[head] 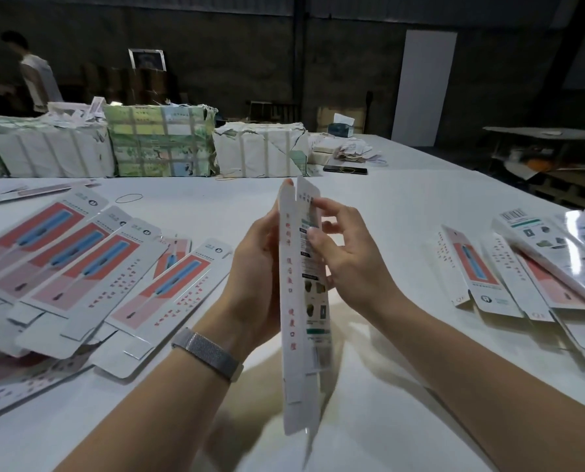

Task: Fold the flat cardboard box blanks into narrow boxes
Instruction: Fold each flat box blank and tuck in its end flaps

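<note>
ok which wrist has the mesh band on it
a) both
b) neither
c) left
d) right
c) the grey mesh band sits on the left wrist, just below the left hand that holds the box blank, while the wrist below the right hand is bare.

Red Chinese characters down the side panel of the held box blank (293,284), too blurred to read; barcode on a flat blank (536,229) at right, digits illegible.
</note>
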`<state>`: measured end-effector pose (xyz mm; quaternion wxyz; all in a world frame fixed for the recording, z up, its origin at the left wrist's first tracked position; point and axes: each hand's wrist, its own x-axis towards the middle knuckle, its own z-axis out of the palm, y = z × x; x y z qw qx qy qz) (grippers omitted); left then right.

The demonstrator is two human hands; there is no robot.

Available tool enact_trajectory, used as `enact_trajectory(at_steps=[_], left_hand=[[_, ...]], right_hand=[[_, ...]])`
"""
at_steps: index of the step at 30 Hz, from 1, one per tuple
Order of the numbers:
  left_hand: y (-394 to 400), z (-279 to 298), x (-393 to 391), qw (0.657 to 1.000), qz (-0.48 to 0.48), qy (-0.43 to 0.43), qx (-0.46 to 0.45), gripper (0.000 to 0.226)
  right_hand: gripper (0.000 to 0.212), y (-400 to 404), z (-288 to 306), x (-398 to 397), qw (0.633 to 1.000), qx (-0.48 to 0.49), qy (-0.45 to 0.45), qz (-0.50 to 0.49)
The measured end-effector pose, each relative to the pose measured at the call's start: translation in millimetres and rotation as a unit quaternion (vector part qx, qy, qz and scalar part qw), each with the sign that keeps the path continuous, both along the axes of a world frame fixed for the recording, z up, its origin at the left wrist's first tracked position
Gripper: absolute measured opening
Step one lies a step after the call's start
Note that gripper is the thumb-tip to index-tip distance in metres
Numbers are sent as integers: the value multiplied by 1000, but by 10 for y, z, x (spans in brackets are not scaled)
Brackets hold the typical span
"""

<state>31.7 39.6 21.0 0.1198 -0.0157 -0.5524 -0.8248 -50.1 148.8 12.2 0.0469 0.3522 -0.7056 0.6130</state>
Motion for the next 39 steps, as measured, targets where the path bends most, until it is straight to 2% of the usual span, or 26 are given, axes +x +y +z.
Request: enact_trajectory(at_steps=[3, 6, 7, 8, 11, 14, 16, 19, 21, 23, 27, 29, 32, 35, 39], left_hand=[[42, 18, -26, 997, 9, 8, -82, 50], [66, -26, -75, 992, 78, 11, -103, 91], [57, -34, -66, 990, 93, 9, -105, 97], [50, -31, -54, 989, 105, 6, -105, 97], [14, -10, -34, 987, 121, 2, -101, 74], [-14, -1, -21, 991, 113, -5, -73, 62], [-16, -17, -31, 994, 91, -15, -52, 59], [-34, -14, -17, 998, 58, -25, -20, 57], [-42, -31, -15, 998, 46, -14, -51, 56], [-20, -46, -15, 997, 18, 4, -76, 55], [21, -39, -36, 999, -9, 12, -36, 57], [18, -5, -20, 999, 22, -6, -48, 43], [43, 7, 11, 992, 38, -66, -99, 54], [117, -3, 44, 990, -1, -91, -103, 59], [153, -14, 30, 989, -68, -87, -96, 64]], right_hand=[[26, -3, 53, 23, 996, -52, -66, 11], [27, 48, 121, 59, 989, -88, -107, 50], [28, 65, 136, 67, 989, -86, -107, 58], [29, 79, 144, 72, 988, -86, -110, 63], [31, 93, 142, 41, 986, -107, -117, 57], [31, 59, 143, 30, 984, -134, -109, 44], [30, 50, 135, 21, 987, -143, -78, 5], [41, 82, 155, -14, 987, -112, 38, -106], [51, 123, 170, -34, 978, -77, 121, -151], [47, 132, 158, -23, 974, -45, 164, -148], [35, 90, 110, 33, 972, 22, 189, -136], [34, 83, 108, 61, 980, 22, 154, -127], [28, 85, 118, 61, 994, 2, 54, -96], [16, 83, 144, 49, 996, -31, -58, -61], [13, 109, 216, 14, 993, -43, -96, -44]])
